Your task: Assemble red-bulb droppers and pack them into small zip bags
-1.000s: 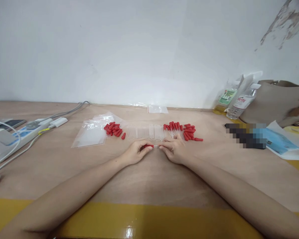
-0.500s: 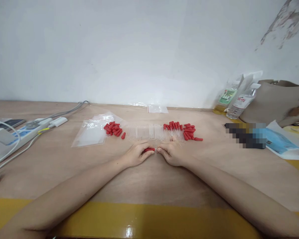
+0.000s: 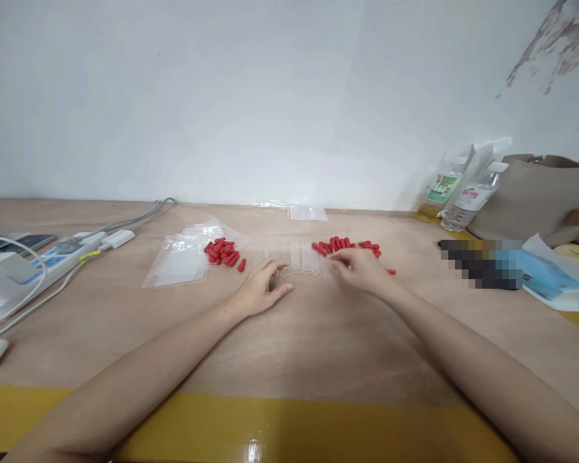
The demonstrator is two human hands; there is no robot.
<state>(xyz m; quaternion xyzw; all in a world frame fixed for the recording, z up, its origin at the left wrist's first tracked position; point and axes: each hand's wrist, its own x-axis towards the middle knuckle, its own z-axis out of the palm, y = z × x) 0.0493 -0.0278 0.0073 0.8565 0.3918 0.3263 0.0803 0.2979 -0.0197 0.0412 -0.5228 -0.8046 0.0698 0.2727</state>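
My left hand, thumb and fingers parted, is empty near clear tubes on the bench; my right hand, fingers bent, adjoins red bulbs, its hold I cannot tell.

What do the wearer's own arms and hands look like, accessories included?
The left hand and right hand are bare, with no gloves. No sleeve shows on the left arm or right arm within the picture, and no watch or bracelet is visible.
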